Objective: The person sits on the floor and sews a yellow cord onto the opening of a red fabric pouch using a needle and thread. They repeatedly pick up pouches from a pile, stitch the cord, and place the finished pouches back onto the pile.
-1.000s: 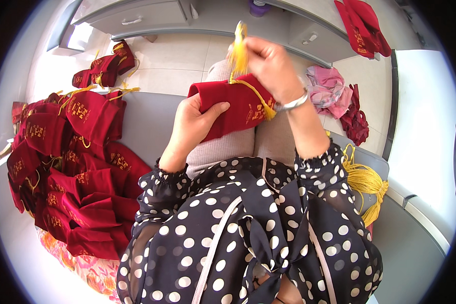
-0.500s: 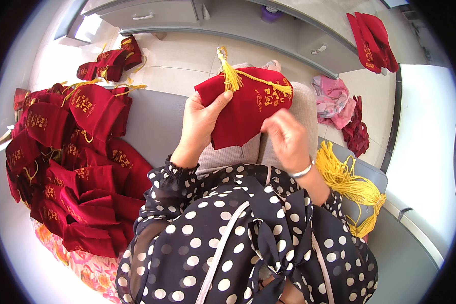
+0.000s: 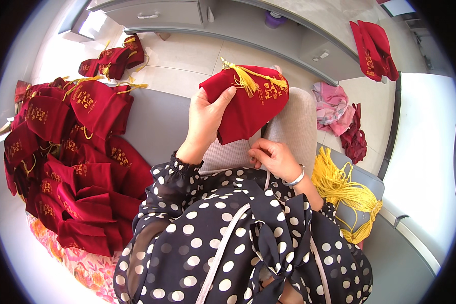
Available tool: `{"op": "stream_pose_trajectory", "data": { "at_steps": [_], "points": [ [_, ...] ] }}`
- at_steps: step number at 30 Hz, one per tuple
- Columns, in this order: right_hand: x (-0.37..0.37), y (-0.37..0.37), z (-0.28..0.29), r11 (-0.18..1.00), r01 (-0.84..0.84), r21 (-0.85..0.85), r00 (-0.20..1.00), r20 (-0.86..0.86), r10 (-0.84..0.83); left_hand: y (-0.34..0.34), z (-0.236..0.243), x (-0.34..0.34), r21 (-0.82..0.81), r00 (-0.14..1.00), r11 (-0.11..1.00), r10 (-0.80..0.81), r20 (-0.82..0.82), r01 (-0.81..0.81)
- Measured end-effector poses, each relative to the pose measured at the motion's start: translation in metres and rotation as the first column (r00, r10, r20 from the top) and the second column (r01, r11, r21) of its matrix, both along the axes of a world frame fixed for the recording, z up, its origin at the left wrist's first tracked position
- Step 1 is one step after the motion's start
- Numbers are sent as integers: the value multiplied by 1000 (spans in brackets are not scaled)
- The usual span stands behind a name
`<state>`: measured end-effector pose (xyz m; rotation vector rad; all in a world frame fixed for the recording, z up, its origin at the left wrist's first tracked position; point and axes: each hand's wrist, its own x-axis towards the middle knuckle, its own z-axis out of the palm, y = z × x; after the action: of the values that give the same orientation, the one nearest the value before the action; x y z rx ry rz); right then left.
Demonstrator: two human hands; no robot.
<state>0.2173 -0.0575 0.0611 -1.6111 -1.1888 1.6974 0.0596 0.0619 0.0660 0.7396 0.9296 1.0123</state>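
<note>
My left hand [image 3: 207,119] grips a dark red drawstring pouch [image 3: 248,109] by its left side, thumb on top, above my lap. Gold printing marks the pouch, and a yellow tassel cord [image 3: 245,81] lies across its far end. Just below the pouch's near edge, apart from it, is my right hand [image 3: 273,158]. Its fingers are curled and pressed together; whatever they hold, if anything, is too small to make out. A bundle of yellow tassel cords [image 3: 344,187] rests on the grey seat beside my right forearm.
A large heap of red pouches [image 3: 81,172] lies to my left on the seat [image 3: 162,116]. More pouches [image 3: 114,61] are beyond it. Red pouches [image 3: 372,50] sit at the far right, above pink plastic [image 3: 333,106] and red cloth [image 3: 353,137] on the floor. Grey drawers [image 3: 154,15] stand ahead.
My right hand has dropped down and left, away from the pouch's right side. The pouch has tilted in my left hand, and its tassel now lies flatter across it.
</note>
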Motion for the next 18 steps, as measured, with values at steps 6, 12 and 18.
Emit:
{"op": "stream_pose_trajectory", "data": {
  "at_steps": [6,12,18],
  "points": [
    [8,-5,-7,999,-42,6,998,-42,42,1,-1,1,-9,999,1000,-1,33,1],
    [12,-4,-13,999,-7,33,987,-162,13,4,-4,2,-10,998,1000,1,71,0],
    [14,6,-8,999,-24,29,978,-207,29,1,-4,2,-21,998,1000,-7,66,9]
  ]
}}
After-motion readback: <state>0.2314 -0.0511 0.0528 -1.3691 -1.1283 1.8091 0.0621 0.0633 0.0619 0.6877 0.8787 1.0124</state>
